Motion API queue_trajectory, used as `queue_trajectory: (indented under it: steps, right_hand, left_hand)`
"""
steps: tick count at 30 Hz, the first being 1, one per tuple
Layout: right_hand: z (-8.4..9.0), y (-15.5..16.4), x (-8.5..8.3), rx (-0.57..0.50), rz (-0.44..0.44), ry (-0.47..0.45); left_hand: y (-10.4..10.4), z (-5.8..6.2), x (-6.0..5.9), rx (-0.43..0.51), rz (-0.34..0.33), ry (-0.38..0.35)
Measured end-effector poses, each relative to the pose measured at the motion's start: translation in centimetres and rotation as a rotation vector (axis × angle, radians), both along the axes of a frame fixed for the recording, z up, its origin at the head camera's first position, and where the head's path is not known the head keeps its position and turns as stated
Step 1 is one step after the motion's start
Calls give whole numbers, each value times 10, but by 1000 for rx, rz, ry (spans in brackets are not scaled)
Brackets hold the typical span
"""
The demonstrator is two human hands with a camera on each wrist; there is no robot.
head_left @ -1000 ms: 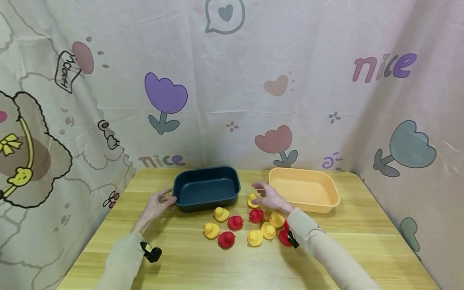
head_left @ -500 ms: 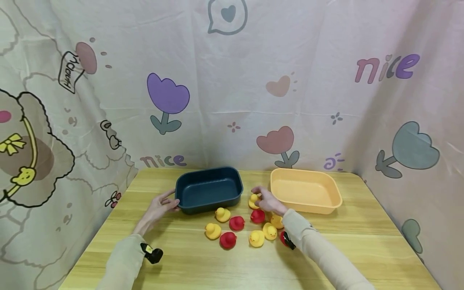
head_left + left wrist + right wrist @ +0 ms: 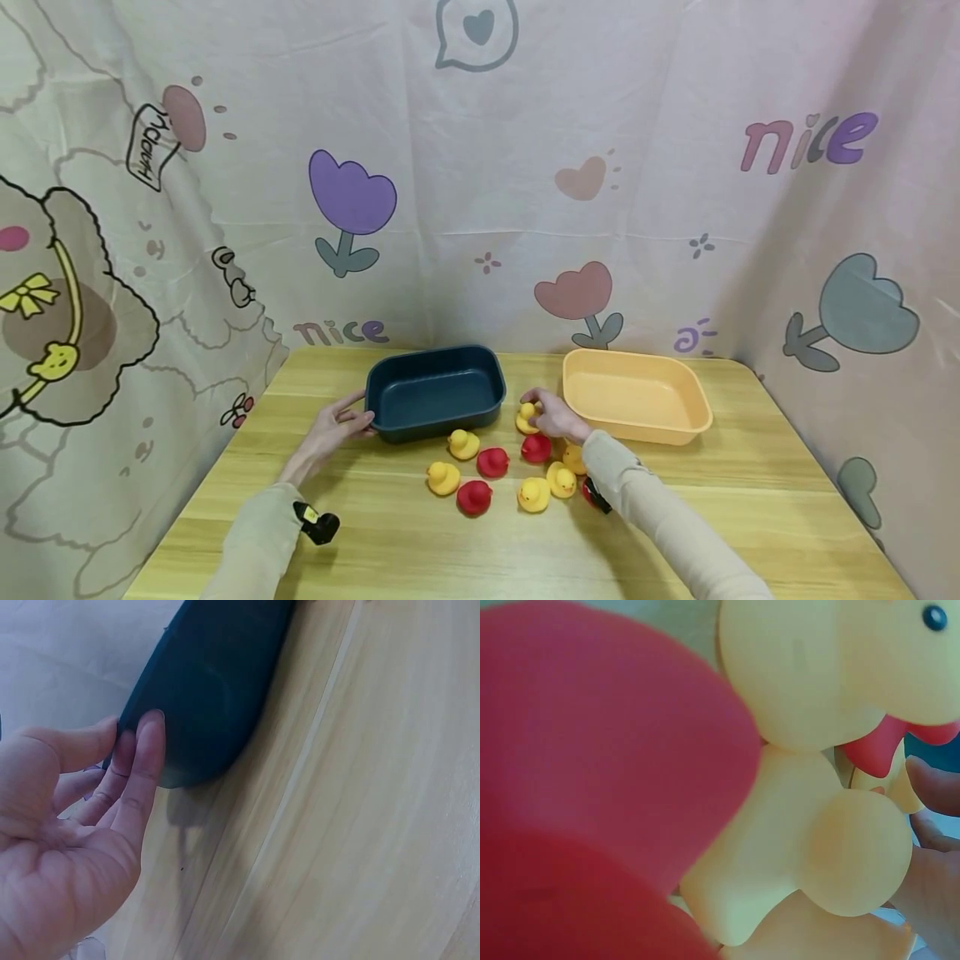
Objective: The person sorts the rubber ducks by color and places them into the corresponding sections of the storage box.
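Note:
My left hand [image 3: 336, 425] is at the near left corner of a dark blue plastic bin [image 3: 442, 427]. In the left wrist view its thumb and bent fingers hold the wall of the bin near the edge. Between the two bins, my right hand [image 3: 555, 415] reaches down and pinches a small yellow rubber duck [image 3: 525, 419] from the right side. Part of that duck is hidden behind the fingers. In the right wrist view, close yellow and red ducks block most of this hand, and only some fingers show at the right edge.
A light orange bin [image 3: 637, 429] stands at the back right, close to my right hand. Several yellow ducks [image 3: 533, 495] and red ducks [image 3: 474, 497] are scattered on the wooden table [image 3: 360, 533] in front of the bins. A patterned cloth [image 3: 465, 208] hangs behind and at both sides.
My right hand has come down and its spread fingers have closed round the yellow duck. My left hand stays at the dark blue bin's corner. The head view has shifted slightly.

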State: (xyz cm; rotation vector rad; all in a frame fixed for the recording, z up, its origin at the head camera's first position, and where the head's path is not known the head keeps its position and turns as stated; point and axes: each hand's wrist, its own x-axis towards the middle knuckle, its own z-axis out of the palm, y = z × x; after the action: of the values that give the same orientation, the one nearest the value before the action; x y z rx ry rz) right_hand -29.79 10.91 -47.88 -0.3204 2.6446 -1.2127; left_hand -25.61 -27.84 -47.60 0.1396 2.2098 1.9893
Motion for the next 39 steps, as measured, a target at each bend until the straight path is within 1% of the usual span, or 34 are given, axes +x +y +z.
queue_trajectory:
  steps: [6, 11, 14, 15, 16, 21, 22, 23, 27, 29, 32, 35, 39]
  right_hand:
    - [1, 1, -1, 9, -14, 9]
    - [7, 3, 0, -19, -8, 30]
    - [14, 5, 5, -51, 4, 60]
    - [18, 6, 8, -69, 10, 66]
    - [22, 7, 10, -77, 16, 73]
    - [39, 14, 12, -107, 74, 151]
    - [42, 14, 11, -115, 86, 161]
    - [44, 15, 11, -133, 91, 162]
    - [55, 11, 10, -184, 81, 122]
    - [60, 8, 8, -168, 73, 124]
    - [65, 0, 3, -121, 86, 165]
    - [70, -9, -1, -87, 127, 208]
    - [76, -22, -6, -64, 177, 233]
  left_hand:
    - [3, 0, -1, -2, -19, 2]
    - [5, 2, -1, 6, -26, -3]
    - [7, 1, -2, 6, -34, -7]
    - [6, -3, -5, 9, -39, -7]
    - [7, 0, -4, 12, -46, -10]
    - [13, 1, -2, 5, -60, -5]
    - [16, 4, 1, 1, -57, -4]
    - [16, 2, 0, -6, -51, -1]
    - [20, 0, 0, -19, -42, 9]
    - [22, -1, 0, -24, -37, 12]
    - [26, -1, -1, -21, -25, 8]
    - [29, -1, -2, -21, -11, 8]
    - [34, 0, -4, -34, -3, 11]
